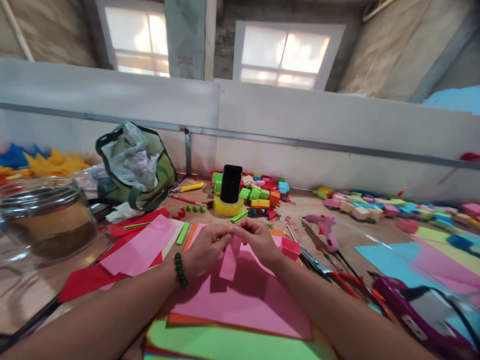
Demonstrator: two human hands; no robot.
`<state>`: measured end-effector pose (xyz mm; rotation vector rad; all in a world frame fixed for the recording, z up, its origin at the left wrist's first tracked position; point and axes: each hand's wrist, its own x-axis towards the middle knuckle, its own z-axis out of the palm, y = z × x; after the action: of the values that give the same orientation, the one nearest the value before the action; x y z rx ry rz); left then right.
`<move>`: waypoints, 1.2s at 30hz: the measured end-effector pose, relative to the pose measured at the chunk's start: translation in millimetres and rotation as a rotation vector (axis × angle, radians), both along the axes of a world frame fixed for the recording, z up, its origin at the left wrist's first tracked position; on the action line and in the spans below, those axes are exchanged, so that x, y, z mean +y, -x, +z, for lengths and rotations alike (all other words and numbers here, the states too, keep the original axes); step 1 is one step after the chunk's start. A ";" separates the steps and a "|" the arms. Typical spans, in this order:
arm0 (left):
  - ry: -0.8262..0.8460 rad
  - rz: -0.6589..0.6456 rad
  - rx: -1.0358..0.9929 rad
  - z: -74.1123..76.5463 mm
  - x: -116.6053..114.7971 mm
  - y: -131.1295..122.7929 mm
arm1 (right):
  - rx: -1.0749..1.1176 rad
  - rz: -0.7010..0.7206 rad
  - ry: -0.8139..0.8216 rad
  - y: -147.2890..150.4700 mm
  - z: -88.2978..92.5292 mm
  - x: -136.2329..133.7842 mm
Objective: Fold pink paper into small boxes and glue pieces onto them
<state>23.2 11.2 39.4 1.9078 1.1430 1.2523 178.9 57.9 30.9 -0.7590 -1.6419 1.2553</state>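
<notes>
Both hands meet over a stack of coloured sheets, pinching the upper end of a pink paper strip (pixel 229 265). My left hand (pixel 210 245), with a dark beaded bracelet at the wrist, has its fingers closed on the strip's top. From the other side my right hand (pixel 258 242) grips the same end with thumb and fingers. The strip hangs down above a large pink sheet (pixel 255 305), which lies on orange and green sheets (pixel 232 345). A small pink-red folded paper box (pixel 290 248) sits just beyond my right wrist.
A phone (pixel 231 184) stands in a yellow tape roll (pixel 228 205), with small paper boxes behind it. A glue gun (pixel 326 231) and scissors (pixel 341 281) lie to the right. To the left are pink strips (pixel 140 245), a glass jar (pixel 45 220) and a green bag (pixel 159 165).
</notes>
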 end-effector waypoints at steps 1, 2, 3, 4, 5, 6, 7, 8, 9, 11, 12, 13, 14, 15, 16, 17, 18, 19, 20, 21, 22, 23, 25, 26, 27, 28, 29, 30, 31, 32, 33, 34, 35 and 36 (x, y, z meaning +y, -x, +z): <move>0.000 0.010 -0.001 0.2 -0.3 -0.7 | 0.001 -0.009 -0.010 0.8 -1.0 -0.5; 0.002 0.010 0.001 0.2 -0.5 -1.2 | 0.000 -0.013 -0.021 1.6 -1.8 -0.8; 0.005 0.007 0.004 0.1 -0.6 -1.6 | -0.003 -0.015 -0.036 2.3 -2.4 -1.2; 0.009 0.005 0.006 -0.2 -0.7 -1.8 | -0.011 -0.013 -0.056 3.0 -2.7 -1.6; 0.014 0.003 0.004 -0.8 -0.5 -1.8 | -0.023 -0.011 -0.080 3.5 -2.7 -2.1; 0.022 -0.001 -0.001 -1.5 -0.3 -1.8 | -0.039 -0.013 -0.105 3.9 -2.4 -2.7; 0.031 -0.008 -0.007 -2.4 0.2 -1.7 | -0.053 -0.022 -0.128 4.1 -2.1 -3.3; 0.038 -0.015 -0.012 -3.3 0.7 -1.5 | -0.064 -0.035 -0.145 4.3 -2.0 -3.9; 0.044 -0.019 -0.015 -4.1 1.3 -1.2 | -0.073 -0.047 -0.156 4.4 -2.0 -4.4; 0.056 -0.021 -0.008 -5.1 2.4 -0.8 | -0.078 -0.072 -0.159 4.3 -3.0 -4.8; 0.059 -0.018 0.003 -5.2 2.7 -0.8 | -0.076 -0.085 -0.155 4.1 -3.9 -4.5; 0.061 -0.016 0.014 -5.0 2.9 -1.0 | -0.072 -0.102 -0.151 3.8 -4.8 -3.9; 0.064 -0.018 0.026 -4.6 2.8 -1.4 | -0.065 -0.122 -0.145 3.4 -5.6 -3.1; 0.066 -0.023 0.035 -4.0 2.5 -2.0 | -0.053 -0.146 -0.137 3.0 -6.3 -2.1; 0.068 -0.029 0.041 -3.4 2.1 -2.8 | -0.040 -0.166 -0.127 2.7 -6.9 -0.9; 0.069 -0.029 0.045 -2.7 1.7 -3.5 | -0.027 -0.180 -0.116 2.4 -7.4 0.2; 0.067 -0.025 0.047 -2.2 1.3 -4.1 | -0.013 -0.185 -0.103 2.3 -7.8 1.3; 0.062 -0.018 0.050 -2.0 1.2 -4.2 | 0.006 -0.182 -0.084 2.3 -8.2 2.2; 0.052 -0.009 0.055 -2.0 1.5 -3.9 | 0.027 -0.167 -0.057 2.3 -8.4 3.1; 0.037 0.005 0.059 -2.4 2.0 -3.0 | 0.055 -0.142 -0.021 2.3 -8.6 3.8; 0.018 0.021 0.062 -3.0 2.9 -1.7 | 0.086 -0.113 0.021 2.2 -8.6 4.4; -0.001 0.033 0.065 -3.7 4.0 -0.1 | 0.115 -0.086 0.060 1.9 -8.5 4.9; -0.032 0.055 0.069 -5.4 6.2 2.9 | 0.159 -0.052 0.116 0.9 -7.9 6.0; -0.043 0.062 0.072 -6.0 7.1 3.9 | 0.174 -0.049 0.129 0.2 -7.4 6.5; -0.050 0.066 0.077 -6.4 7.7 4.4 | 0.187 -0.052 0.136 -0.4 -7.0 7.1; -0.055 0.069 0.083 -6.6 8.1 4.4 | 0.196 -0.058 0.144 -0.8 -6.7 7.7; -0.058 0.073 0.089 -6.6 8.3 4.2 | 0.207 -0.063 0.156 -0.9 -6.7 8.2; -0.060 0.079 0.092 -6.6 8.4 3.8 | 0.216 -0.066 0.172 -0.7 -6.8 8.7; -0.061 0.082 0.096 -6.5 8.4 3.5 | 0.222 -0.067 0.189 -0.2 -7.2 9.0; -0.063 0.087 0.098 -6.6 8.4 3.4 | 0.224 -0.064 0.207 0.5 -7.7 9.0; -0.064 0.092 0.099 -6.7 8.4 3.6 | 0.223 -0.058 0.221 1.3 -8.2 8.8; -0.066 0.093 0.100 -6.9 8.4 4.0 | 0.220 -0.049 0.232 2.2 -8.7 8.3; -0.071 0.088 0.102 -7.1 8.4 4.5 | 0.216 -0.038 0.237 2.9 -9.1 7.8; -0.080 0.077 0.104 -7.3 8.4 4.9 | 0.213 -0.028 0.237 3.3 -9.3 7.1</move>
<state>18.3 19.6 32.1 2.0261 1.2472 1.2697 175.7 65.0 21.7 -0.7594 -1.3227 1.4741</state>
